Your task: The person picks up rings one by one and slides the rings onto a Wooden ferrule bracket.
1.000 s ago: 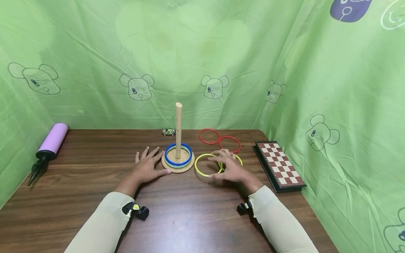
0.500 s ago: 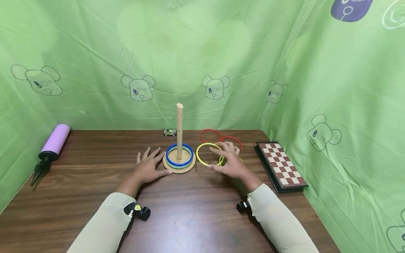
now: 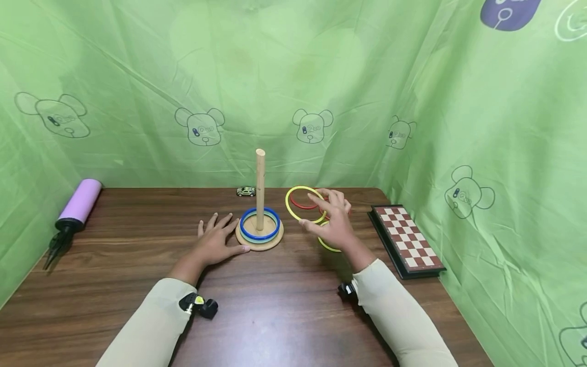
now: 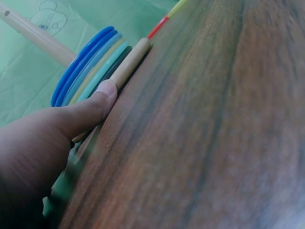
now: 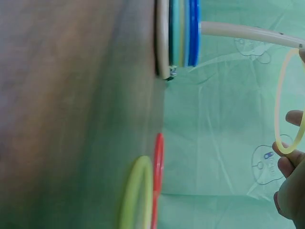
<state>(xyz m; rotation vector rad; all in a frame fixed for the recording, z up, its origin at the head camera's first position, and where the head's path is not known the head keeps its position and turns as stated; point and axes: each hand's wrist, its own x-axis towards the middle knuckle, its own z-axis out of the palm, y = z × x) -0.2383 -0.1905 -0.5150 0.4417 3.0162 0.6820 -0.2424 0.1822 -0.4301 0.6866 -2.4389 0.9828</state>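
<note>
Between the right hand's (image 3: 337,221) pinching fingers, a yellow ring (image 3: 287,202) has been raised, freed for moving, a wooden base (image 3: 260,247) touched by the left hand's (image 3: 216,244) spread fingers.

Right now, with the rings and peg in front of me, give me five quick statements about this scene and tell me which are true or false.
1. The right hand holds a yellow ring raised off the table. True.
2. The left hand rests on the chessboard. False: it touches the wooden base under the peg.
3. The topmost ring around the peg is blue. True.
4. The purple pump lies at the right end of the table. False: it lies toward the left end.
5. A toy car stands near the table's far edge, beyond the wooden base. True.
</note>
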